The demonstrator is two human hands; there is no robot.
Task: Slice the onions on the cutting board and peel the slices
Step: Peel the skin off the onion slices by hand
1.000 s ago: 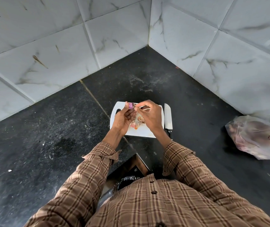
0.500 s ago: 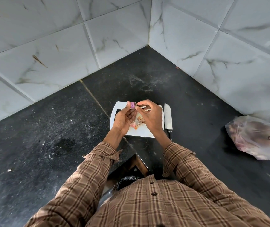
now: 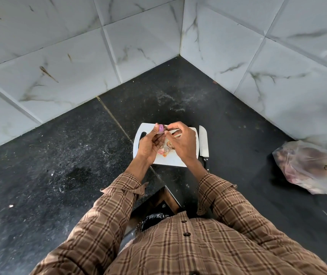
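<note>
Both hands raised just above the board (image 3: 175, 161), wrists bent inward, fingertips meeting at its far edge. Left hand (image 3: 148, 144) cupped and closed round a small purple onion piece (image 3: 161, 129), pinched at the fingertips. Right hand (image 3: 183, 141) curled, thumb and forefinger nipped on a dark scrap of skin at the piece's right end. Between the palms, on the board, a small heap of pale and orange peelings (image 3: 166, 148), partly hidden by the hands. Just right of the board, a knife (image 3: 203, 142), steel blade pointing far, black handle near. Well right, a crumpled clear bag (image 3: 313, 167) with reddish-brown contents. Board white, rectangular, rounded corners, slot handle at left. Counter (image 3: 59, 155) black, speckled stone; walls pale marbled tile. Sleeves brown plaid.
</note>
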